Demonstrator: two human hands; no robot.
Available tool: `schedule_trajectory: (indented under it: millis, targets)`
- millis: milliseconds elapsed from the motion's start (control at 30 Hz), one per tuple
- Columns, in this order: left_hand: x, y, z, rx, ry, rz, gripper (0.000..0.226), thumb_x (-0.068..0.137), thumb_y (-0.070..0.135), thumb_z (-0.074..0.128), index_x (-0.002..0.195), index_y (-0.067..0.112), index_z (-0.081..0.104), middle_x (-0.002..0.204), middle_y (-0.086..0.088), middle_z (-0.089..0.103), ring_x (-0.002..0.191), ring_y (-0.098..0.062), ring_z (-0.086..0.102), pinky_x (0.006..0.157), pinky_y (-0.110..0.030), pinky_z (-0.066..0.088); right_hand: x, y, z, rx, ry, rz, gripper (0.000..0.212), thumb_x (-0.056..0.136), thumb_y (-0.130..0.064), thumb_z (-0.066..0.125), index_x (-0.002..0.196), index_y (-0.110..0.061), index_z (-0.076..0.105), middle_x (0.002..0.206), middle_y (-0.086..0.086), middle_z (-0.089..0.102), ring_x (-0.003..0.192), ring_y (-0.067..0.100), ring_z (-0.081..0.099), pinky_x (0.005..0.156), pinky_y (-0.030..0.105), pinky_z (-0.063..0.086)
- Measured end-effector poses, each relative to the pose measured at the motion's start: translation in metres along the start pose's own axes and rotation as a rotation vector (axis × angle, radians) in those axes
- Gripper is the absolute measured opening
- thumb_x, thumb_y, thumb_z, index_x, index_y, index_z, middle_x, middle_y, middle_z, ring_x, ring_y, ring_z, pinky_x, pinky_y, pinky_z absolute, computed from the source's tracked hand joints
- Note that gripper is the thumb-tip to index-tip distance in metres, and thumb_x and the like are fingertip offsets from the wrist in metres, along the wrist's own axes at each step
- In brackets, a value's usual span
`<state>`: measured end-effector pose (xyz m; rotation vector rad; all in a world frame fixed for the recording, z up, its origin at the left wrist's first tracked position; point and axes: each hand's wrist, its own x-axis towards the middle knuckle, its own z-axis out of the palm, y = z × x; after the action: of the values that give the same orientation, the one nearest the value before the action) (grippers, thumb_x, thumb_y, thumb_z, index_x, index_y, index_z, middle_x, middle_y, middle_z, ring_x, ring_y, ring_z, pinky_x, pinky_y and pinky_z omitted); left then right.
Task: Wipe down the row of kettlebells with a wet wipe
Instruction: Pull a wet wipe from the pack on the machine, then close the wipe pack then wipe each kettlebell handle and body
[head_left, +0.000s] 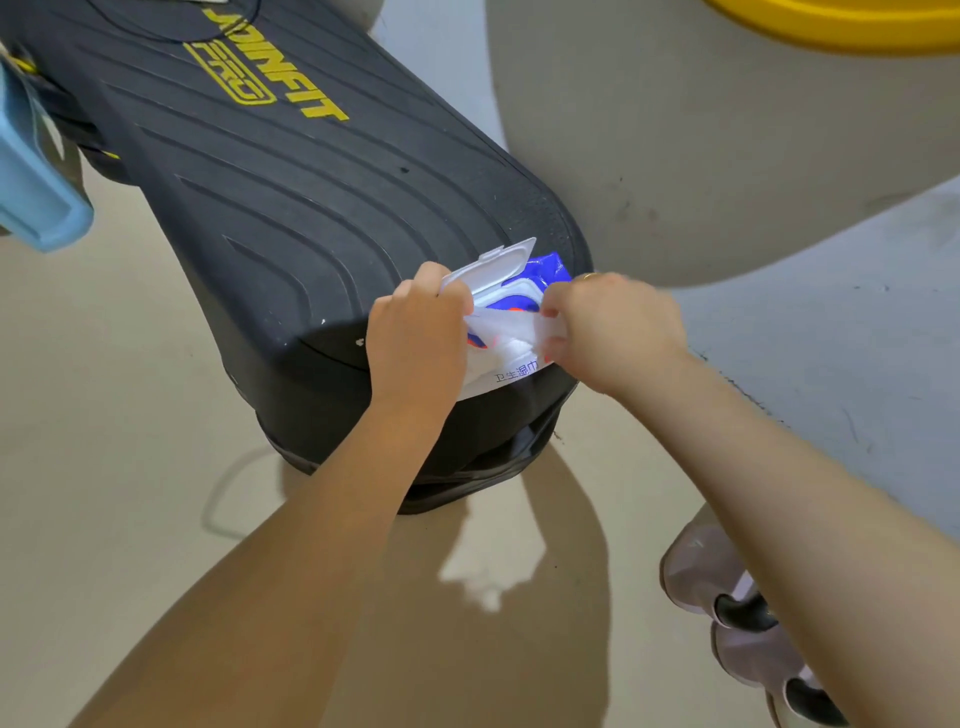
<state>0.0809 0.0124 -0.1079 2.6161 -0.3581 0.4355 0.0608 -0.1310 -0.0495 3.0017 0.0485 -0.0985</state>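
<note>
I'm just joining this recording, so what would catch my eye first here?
Two bare hands meet at the centre over a blue-and-white wet wipe pack, its lid flipped open; the left hand and right hand pinch a white wipe between them. The pack lies on the near end of a big black ribbed step platform with yellow lettering.

A long black ribbed plastic step platform (291, 208) with yellow lettering stands on the pale beige floor (104, 415), its rounded near end raised on stacked black risers. On that near end lies a blue and white soft pack of wet wipes (511, 312), its white flip lid standing open. A light blue plastic object (31, 176) rests against the platform's left edge. On the floor at lower right stands a pair of pale pink shoes (737, 613).
</note>
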Motion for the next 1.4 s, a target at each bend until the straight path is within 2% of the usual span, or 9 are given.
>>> schedule_trajectory:
  millis: [133,467,667,733,833,933,1133,1267,1400]
  targets:
    - [0.001,0.0,-0.001,-0.017,0.004,-0.015,0.009,0.072,0.007,0.074,0.076,0.002,0.068,0.084,-0.02,0.065,0.067,-0.034,0.063,0.06,-0.037,0.051,-0.001,0.023,-0.012,-0.028,0.099,0.123,0.026,0.089,-0.009,0.045,0.113,-0.009,0.055,0.104,0.015,0.061,0.1,0.035,0.053,0.064,0.032,0.031]
    - [0.001,0.004,0.0,-0.28,0.126,-0.122,0.007,0.077,0.006,0.064,0.077,0.01,0.07,0.102,-0.015,0.063,0.087,-0.035,0.058,0.067,-0.046,0.053,0.01,-0.006,0.001,0.707,0.06,0.163,0.013,0.084,-0.022,0.062,0.085,-0.018,0.049,0.073,0.002,0.055,0.072,0.024,0.05,0.065,0.032,0.041]
    - [0.0,0.002,0.008,-0.486,0.068,-0.206,0.01,0.076,0.014,0.064,0.079,0.014,0.073,0.115,-0.009,0.059,0.103,-0.031,0.051,0.081,-0.052,0.048,0.021,-0.016,0.006,0.682,-0.077,0.001,0.006,0.082,-0.02,0.067,0.088,-0.021,0.067,0.087,0.0,0.065,0.085,0.019,0.056,0.076,0.03,0.046]
    - [0.001,-0.002,0.009,-0.421,0.025,-0.23,0.011,0.078,0.018,0.065,0.081,0.015,0.075,0.116,-0.009,0.059,0.104,-0.031,0.051,0.084,-0.049,0.047,0.016,-0.009,0.007,0.739,-0.198,-0.047,0.032,0.083,-0.007,0.059,0.106,-0.027,0.068,0.103,0.004,0.069,0.09,0.021,0.061,0.083,0.032,0.05]
    - [-0.002,-0.001,0.012,-0.225,-0.009,-0.181,0.02,0.083,0.029,0.061,0.079,0.014,0.074,0.113,-0.008,0.06,0.102,-0.029,0.053,0.082,-0.04,0.046,0.007,0.002,0.006,0.798,-0.295,-0.063,0.057,0.081,0.004,0.047,0.122,-0.033,0.058,0.112,-0.004,0.065,0.09,0.016,0.058,0.085,0.029,0.05]
    - [-0.005,0.0,0.015,-0.171,0.041,-0.105,0.02,0.081,0.029,0.064,0.083,0.011,0.071,0.113,-0.011,0.063,0.102,-0.031,0.056,0.083,-0.043,0.045,0.001,0.013,0.006,0.846,-0.118,0.025,0.048,0.084,0.003,0.045,0.119,-0.026,0.059,0.096,-0.018,0.06,0.073,0.005,0.057,0.066,0.009,0.043]
    - [-0.018,0.0,0.019,-0.114,0.228,0.363,0.017,0.085,0.022,0.055,0.101,0.019,0.051,0.101,-0.005,0.069,0.09,-0.025,0.062,0.095,-0.039,0.038,-0.004,0.013,0.011,0.738,-0.099,-0.019,0.036,0.083,0.003,0.044,0.1,-0.02,0.066,0.086,-0.002,0.067,0.067,0.003,0.054,0.066,0.018,0.042]
    - [-0.026,0.005,0.019,0.006,0.096,0.406,0.032,0.085,0.025,0.052,0.111,0.009,0.057,0.088,-0.009,0.07,0.081,-0.028,0.066,0.084,-0.034,0.038,-0.012,0.018,0.013,0.82,0.116,0.1,0.019,0.084,-0.004,0.049,0.086,-0.017,0.063,0.081,-0.002,0.06,0.071,0.008,0.054,0.057,0.015,0.037]
    - [-0.034,0.013,0.021,0.125,-0.038,0.377,0.03,0.085,0.029,0.046,0.1,0.009,0.064,0.096,-0.008,0.07,0.094,-0.028,0.065,0.086,-0.034,0.039,-0.025,0.027,0.025,0.953,0.076,0.246,0.015,0.085,-0.015,0.055,0.099,-0.017,0.058,0.071,-0.011,0.053,0.075,0.021,0.054,0.068,0.027,0.041]
